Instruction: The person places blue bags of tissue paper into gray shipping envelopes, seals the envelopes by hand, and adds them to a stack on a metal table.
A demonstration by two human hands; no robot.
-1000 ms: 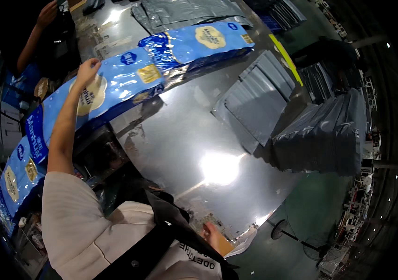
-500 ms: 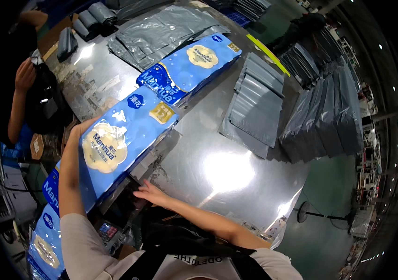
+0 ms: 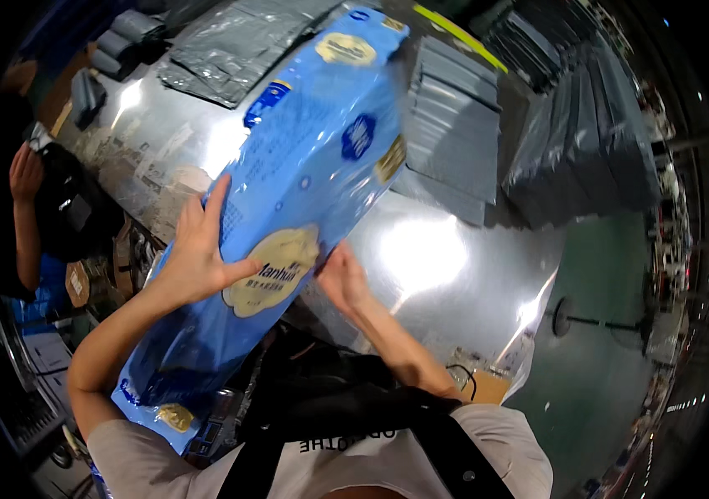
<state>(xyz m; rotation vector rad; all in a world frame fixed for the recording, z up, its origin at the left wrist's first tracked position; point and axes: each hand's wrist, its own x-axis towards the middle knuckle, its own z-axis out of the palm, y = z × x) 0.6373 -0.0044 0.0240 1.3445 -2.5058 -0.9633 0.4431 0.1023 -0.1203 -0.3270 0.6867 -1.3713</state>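
A long, light-blue plastic-wrapped tissue pack (image 3: 288,183) with a cream cloud-shaped label is tilted up between my hands. My left hand (image 3: 192,266) grips its left side, thumb across the label and fingers along the upper edge. At the opposite lower edge, my right hand (image 3: 343,281) is closed with bent fingers against the pack, partly underneath it. Another blue pack (image 3: 346,50) lies beyond on the metal table (image 3: 354,274), partly covered by the raised one. Near my left forearm, a blue end (image 3: 150,412) with a gold label shows; I cannot tell whether it is a separate pack.
Flat grey plastic bags (image 3: 454,125) lie to the right, beside a tall bag stack (image 3: 583,141). More grey bags (image 3: 238,50) and rolls (image 3: 130,37) sit at the far left. Another person's hand (image 3: 26,172) is at the left edge.
The near pack has been raised and turned onto another face, shifting rightward. My left hand has come onto its upper surface. My right hand, earlier off the pack, now grips its edge.
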